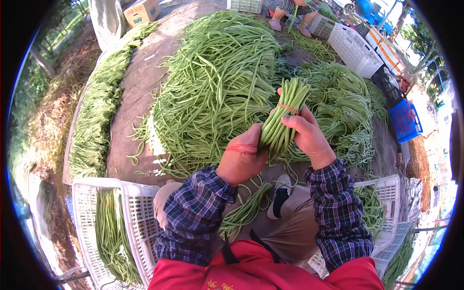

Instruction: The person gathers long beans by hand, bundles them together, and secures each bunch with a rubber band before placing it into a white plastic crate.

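Note:
Between my two hands is a bundle of long green beans (279, 126) with a red band round its upper part. My left hand (243, 153) is closed round the lower left side of the bundle, and red bands loop across that hand. My right hand (311, 135) grips the bundle from the right, its thumb near the red band. Behind the bundle lies a large heap of loose green beans (217, 82). Another heap (338, 101) spreads to the right. More beans (246, 210) lie below my hands, near my feet.
White crates (137, 208) with beans stand at the lower left, another crate (389, 193) at the lower right. A long row of beans (96, 111) runs along the left. White crates (355, 48) and a blue crate (405, 121) line the right. A person (295, 12) sits at the top.

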Tool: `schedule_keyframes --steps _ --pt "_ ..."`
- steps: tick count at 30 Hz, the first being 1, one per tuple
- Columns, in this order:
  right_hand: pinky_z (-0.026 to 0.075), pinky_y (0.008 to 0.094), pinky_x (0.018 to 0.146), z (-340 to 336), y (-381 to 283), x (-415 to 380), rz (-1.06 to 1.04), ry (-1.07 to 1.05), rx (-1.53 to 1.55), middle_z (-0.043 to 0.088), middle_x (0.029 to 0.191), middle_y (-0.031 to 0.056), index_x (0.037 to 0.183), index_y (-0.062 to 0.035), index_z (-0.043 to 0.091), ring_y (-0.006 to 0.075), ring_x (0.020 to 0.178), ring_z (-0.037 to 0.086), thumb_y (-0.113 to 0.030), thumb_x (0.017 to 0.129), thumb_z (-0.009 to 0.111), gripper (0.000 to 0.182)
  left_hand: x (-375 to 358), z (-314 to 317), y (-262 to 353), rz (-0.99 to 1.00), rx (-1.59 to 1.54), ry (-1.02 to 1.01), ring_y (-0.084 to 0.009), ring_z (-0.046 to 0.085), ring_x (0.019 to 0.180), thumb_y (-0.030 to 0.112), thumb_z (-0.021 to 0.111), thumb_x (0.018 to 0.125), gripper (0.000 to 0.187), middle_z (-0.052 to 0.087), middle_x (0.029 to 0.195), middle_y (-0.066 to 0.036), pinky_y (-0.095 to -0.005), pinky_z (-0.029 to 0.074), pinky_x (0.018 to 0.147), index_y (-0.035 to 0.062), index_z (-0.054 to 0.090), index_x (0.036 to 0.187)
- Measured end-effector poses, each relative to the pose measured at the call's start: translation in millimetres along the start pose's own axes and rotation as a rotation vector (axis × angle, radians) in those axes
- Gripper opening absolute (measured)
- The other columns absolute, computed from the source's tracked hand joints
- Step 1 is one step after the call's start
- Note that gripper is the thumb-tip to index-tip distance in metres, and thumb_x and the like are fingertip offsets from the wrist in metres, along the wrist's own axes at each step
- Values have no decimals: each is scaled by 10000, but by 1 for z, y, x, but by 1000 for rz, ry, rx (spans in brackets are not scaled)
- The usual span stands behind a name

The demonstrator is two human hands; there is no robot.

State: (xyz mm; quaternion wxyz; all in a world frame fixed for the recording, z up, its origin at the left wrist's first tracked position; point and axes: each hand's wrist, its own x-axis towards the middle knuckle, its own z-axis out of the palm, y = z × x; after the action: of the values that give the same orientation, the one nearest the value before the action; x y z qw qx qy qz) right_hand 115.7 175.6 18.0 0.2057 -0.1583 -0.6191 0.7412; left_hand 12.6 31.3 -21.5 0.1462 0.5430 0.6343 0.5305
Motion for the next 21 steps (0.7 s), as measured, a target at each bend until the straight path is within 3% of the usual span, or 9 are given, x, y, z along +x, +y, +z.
schedule_keyframes --steps 1,4,21 --pt "408 331 915 1 0 0 -14 6 17 558 1049 94 1381 -16 309 192 990 538 -95 790 502 627 0 0 1 14 18 34 -394 567 819 18 583 712 372 572 839 -206 -411 465 670 8 459 1062" --pt "413 331 906 3 0 1 4 7 10 561 1034 97 1375 -16 318 194 974 542 -114 786 502 624 -2 -2 0 -1 68 -6 -378 587 841 -6 580 698 455 585 893 -204 -388 477 706 2 436 1129" --pt "424 336 883 -7 9 0 66 -80 72 568 1038 122 1350 -3 337 204 971 549 -100 797 534 595 -4 9 -4 -113 141 -76 -384 592 809 50 601 708 395 596 852 -197 -415 481 675 28 450 1072"
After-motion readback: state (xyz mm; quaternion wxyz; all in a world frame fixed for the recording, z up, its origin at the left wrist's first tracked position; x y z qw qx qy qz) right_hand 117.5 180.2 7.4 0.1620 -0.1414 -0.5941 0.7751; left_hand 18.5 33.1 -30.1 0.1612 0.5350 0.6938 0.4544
